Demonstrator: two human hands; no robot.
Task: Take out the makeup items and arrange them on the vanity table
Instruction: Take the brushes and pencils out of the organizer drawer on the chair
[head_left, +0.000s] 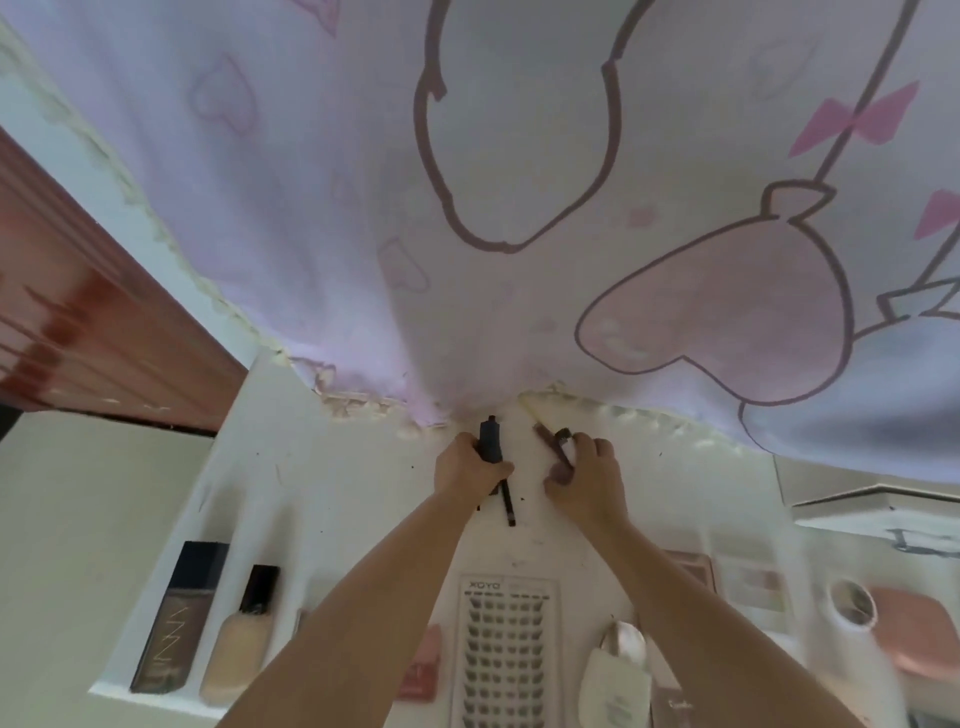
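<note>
My left hand (470, 470) gripped 1 dark, rigid, light plastic tube (490, 439) mid-barrel; my right hand (584, 475) pinched 1 slim brown pencil (548, 441), likely brittle-tipped.

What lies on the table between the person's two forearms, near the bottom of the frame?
In the head view, a lash tray lies flat on the white table between the forearms, with a cream pouch beside it on the right.

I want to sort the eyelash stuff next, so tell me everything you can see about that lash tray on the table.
The lash tray is a tall, clear-looking rectangular card lying flat on the white vanity table, near the bottom edge between the person's forearms. Printed letters run across its top; below sit neat rows of small dark lash clusters. Its lower end leaves the view. Neither hand touches it.
</note>
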